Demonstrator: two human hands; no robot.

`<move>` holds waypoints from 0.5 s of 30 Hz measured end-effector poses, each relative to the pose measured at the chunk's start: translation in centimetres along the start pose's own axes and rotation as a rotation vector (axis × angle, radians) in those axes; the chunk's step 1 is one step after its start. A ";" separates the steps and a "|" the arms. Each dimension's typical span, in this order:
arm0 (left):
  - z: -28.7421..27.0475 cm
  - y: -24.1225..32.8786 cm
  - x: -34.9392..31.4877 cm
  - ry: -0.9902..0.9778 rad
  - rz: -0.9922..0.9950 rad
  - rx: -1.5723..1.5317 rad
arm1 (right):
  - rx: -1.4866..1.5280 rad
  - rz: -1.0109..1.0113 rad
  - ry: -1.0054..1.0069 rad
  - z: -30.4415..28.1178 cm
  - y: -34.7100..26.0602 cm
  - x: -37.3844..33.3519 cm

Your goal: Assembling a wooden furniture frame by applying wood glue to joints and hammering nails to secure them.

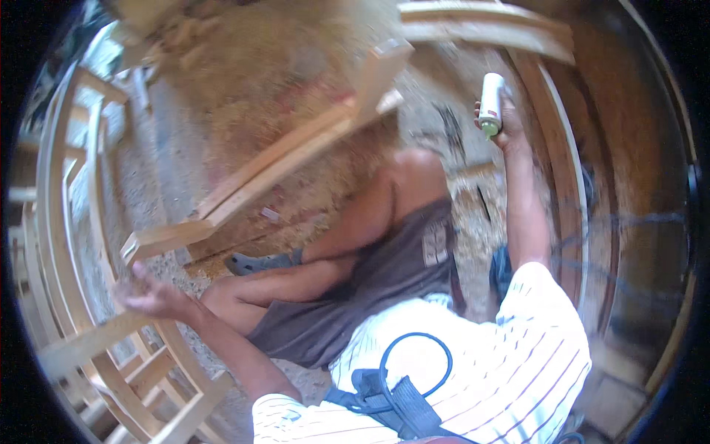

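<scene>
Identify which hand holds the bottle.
The right hand: it grips the green-tipped white bottle. The left hand is open and holds no bottle.

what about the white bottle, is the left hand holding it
No, the right hand holds the white bottle, well apart from the left hand.

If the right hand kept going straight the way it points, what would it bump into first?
Along that line, the right hand, holding the white bottle, would probably meet the pale wooden beam first, though depth is unclear.
</scene>
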State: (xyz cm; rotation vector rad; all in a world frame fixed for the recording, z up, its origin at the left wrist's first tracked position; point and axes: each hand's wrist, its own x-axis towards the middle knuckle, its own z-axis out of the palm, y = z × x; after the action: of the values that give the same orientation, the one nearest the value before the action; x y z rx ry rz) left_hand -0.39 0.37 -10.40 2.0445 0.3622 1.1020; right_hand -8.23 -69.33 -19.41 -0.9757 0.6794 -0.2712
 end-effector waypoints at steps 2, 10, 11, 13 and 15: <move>0.7 2.7 -1.4 0.128 0.026 -0.067 | -0.105 0.075 0.231 -6.5 3.4 -1.7; 19.2 -3.0 -10.1 -0.894 0.114 0.039 | -0.743 -0.023 0.886 -27.3 16.9 -9.4; 21.4 -4.3 -10.5 -0.969 0.213 0.114 | -1.058 -0.090 0.957 -28.3 16.5 -10.1; 22.9 -3.4 -11.0 -1.138 0.253 0.379 | -1.376 -0.063 0.963 -27.2 17.6 -11.6; 23.6 -2.4 -11.1 -1.266 0.278 0.652 | -1.445 -0.043 0.999 -25.2 17.2 -12.3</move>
State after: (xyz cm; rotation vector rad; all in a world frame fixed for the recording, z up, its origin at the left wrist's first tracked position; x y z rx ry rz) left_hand 12.35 -15.95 -26.43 2.9492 -0.2687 -0.4029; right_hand -35.18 -70.61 -38.22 -2.2632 1.8847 -0.2831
